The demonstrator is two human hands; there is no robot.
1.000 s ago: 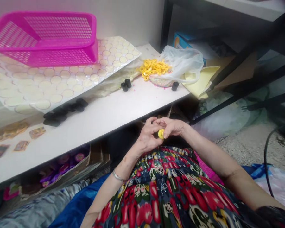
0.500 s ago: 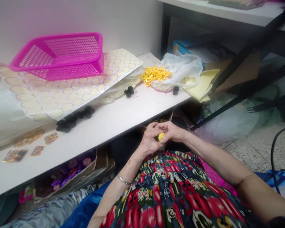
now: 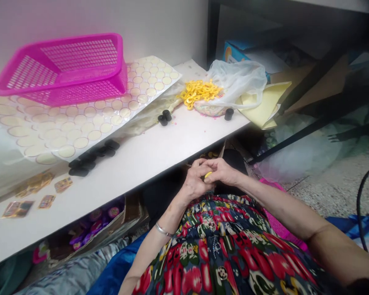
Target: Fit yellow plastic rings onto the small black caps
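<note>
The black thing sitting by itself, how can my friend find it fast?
On the long white table, go to the right end, near a cloudy plastic bag and pale yellow paper. Just in front of the bag sits a small black cylinder. It's alone; the other black pieces sit farther left, in a pair and a cluster.

the left hand (image 3: 197, 180) and right hand (image 3: 224, 171) mostly hide the yellow piece (image 3: 208, 174).

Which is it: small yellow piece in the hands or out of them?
In: a sliver of the yellow piece shows between the left hand and right hand, with the right thumb against it.
</note>
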